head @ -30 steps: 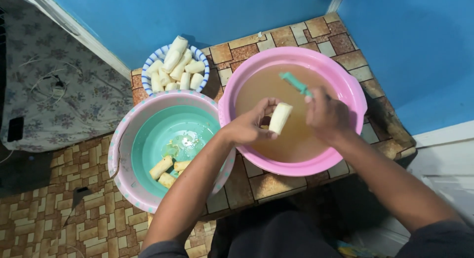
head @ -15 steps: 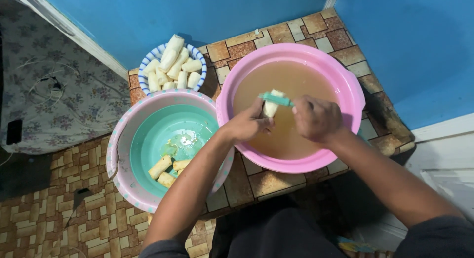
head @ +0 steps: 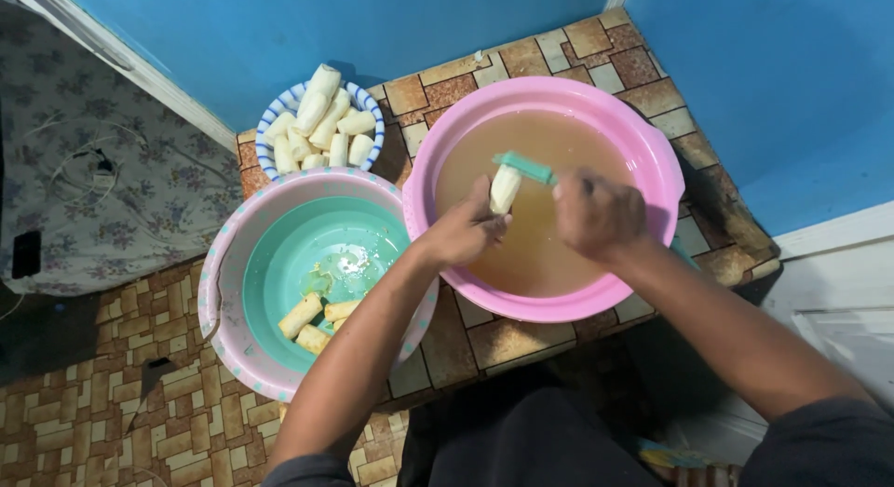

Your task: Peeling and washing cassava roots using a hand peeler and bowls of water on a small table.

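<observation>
My left hand [head: 463, 232] holds a pale peeled root piece [head: 505, 188] upright over the pink basin [head: 652, 152] of brownish water. My right hand [head: 596, 212] grips a teal-handled brush [head: 523, 167], whose head rests against the top of the piece. Both hands hover above the water at the basin's middle. To the left stands a teal basin with a pink rim [head: 223, 291], holding a few root pieces [head: 312, 319] and a little water.
A blue-and-white striped bowl [head: 270, 124] heaped with several peeled root pieces stands behind the teal basin. All sit on a brown patterned floor [head: 484, 343] against blue walls. A flowered cloth [head: 112, 170] with a white cable lies at the left.
The root piece and my hands have shifted left and nearer over the pink basin. The brush has moved from beside the piece onto its top end.
</observation>
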